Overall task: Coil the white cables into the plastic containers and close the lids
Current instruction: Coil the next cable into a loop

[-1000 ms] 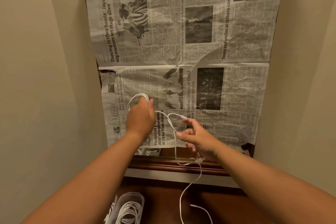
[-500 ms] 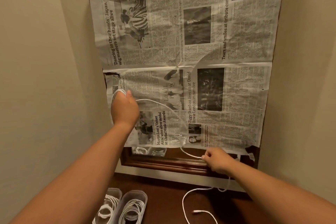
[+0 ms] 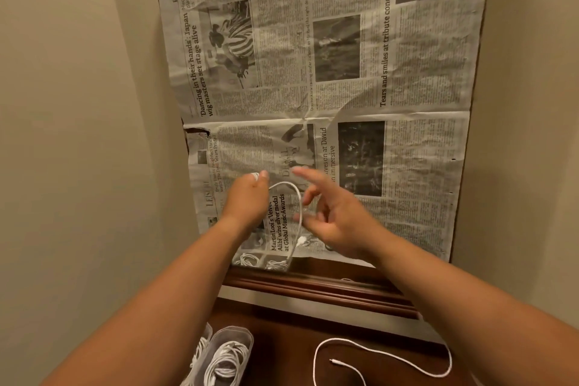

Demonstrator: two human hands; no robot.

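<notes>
Right hand (image 3: 335, 219) up, beside "David" headline (image 3: 324, 147)

White cable (image 3: 299, 207), black-and-white printed newspaper (image 3: 407, 103), dark reddish-brown wooden table (image 3: 282, 338), beige walls (image 3: 62, 135).

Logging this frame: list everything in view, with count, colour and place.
walls: two, beige, either side.
newspaper: two sheets, grey print, ahead between them.
wooden frame: one, dark brown, below the newspaper.
wooden surface: one, dark brown, bottom.
plastic containers: two, clear, bottom left, coiled white cables inside.
white cable: one, arcing between the hands; a loose run, maybe the same, lower right.
left hand: one, gripping the cable's coil.
right hand: one, blurred beside the cable; grip unclear.
</notes>
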